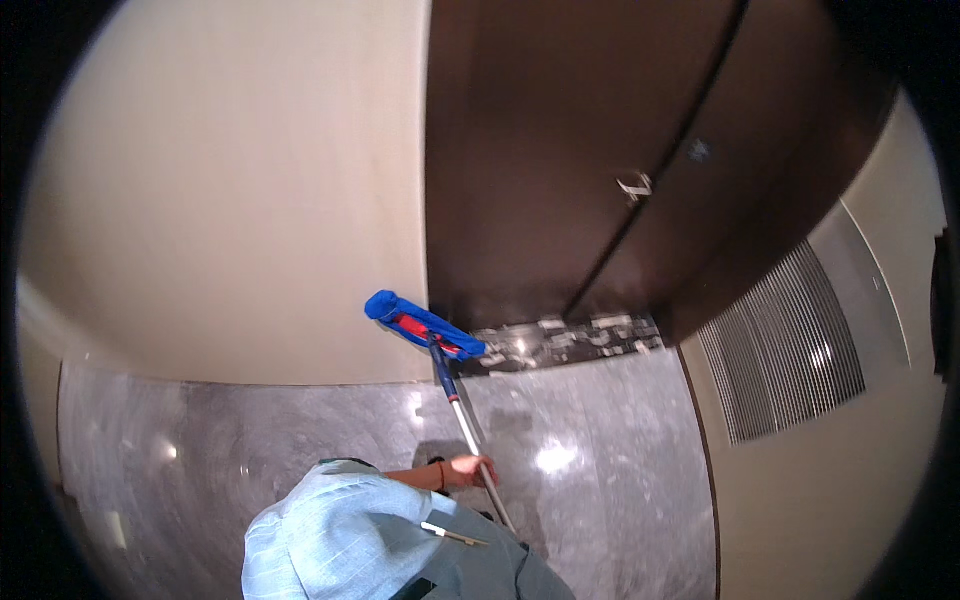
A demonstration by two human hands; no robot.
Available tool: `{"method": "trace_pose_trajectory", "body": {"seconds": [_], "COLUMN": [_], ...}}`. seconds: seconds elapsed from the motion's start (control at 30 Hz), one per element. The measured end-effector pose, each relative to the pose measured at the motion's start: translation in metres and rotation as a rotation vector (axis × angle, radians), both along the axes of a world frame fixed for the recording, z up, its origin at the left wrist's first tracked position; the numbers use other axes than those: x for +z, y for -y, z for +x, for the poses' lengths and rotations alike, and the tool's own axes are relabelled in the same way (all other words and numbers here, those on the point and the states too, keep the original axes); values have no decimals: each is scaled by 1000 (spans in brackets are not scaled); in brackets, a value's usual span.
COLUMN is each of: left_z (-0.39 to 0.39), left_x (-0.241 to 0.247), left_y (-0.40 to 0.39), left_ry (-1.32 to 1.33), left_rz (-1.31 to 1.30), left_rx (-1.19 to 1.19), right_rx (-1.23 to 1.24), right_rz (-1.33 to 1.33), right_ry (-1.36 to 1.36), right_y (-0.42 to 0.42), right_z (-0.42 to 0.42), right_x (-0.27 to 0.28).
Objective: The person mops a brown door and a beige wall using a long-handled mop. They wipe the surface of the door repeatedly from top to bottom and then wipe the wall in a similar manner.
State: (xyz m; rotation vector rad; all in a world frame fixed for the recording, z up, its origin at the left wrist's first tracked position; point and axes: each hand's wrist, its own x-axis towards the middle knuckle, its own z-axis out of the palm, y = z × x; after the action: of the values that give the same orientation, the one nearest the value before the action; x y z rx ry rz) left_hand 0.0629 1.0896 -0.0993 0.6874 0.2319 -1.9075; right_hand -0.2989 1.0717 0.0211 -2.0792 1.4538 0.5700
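My left hand (471, 471) is closed around the metal pole (466, 427) of a flat mop, with a thin red band on its wrist. At the pole's far end, a dark blue joint (442, 369) carries the mop head, a blue cloth pad (446, 327) with a red plate (411, 325) on top. The head appears in front of the corner where the beige wall (247, 195) meets a dark brown door (525, 165); whether it touches either cannot be told. The pole's lower end passes behind my clothing (352, 532). My right hand is out of view.
A dark threshold strip with pale mosaic pieces (559, 341) runs below the door, which has a metal handle (636, 187). Glossy grey floor (615, 450) reflects lights. On the right wall is a slatted metal grille (787, 349). A pen (454, 534) is at my clothing.
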Motion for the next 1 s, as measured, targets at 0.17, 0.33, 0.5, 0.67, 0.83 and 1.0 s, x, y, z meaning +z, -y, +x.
{"method": "trace_pose_trajectory", "body": {"seconds": [0.17, 0.33, 0.5, 0.67, 0.83, 1.0], "left_z": [-17, -2, 19, 37, 50, 68], "left_x": [98, 213, 301, 360, 352, 325], "left_y": [-25, -28, -32, -40, -61, -86], "left_ry": [522, 988, 1297, 1331, 1524, 1366], "left_rz": [-346, -293, -531, -618, -634, -493], "left_rx": [43, 99, 384, 516, 678, 821], "right_rx": [26, 76, 64, -118, -56, 0], "right_rz": [56, 159, 275, 492, 543, 701], "right_ry": [190, 404, 690, 1285, 1382, 1538], "right_y": [28, 35, 36, 20, 12, -13], "right_z": [35, 82, 131, 223, 325, 397], "right_x": [-27, -34, -27, 52, 151, 232]}}
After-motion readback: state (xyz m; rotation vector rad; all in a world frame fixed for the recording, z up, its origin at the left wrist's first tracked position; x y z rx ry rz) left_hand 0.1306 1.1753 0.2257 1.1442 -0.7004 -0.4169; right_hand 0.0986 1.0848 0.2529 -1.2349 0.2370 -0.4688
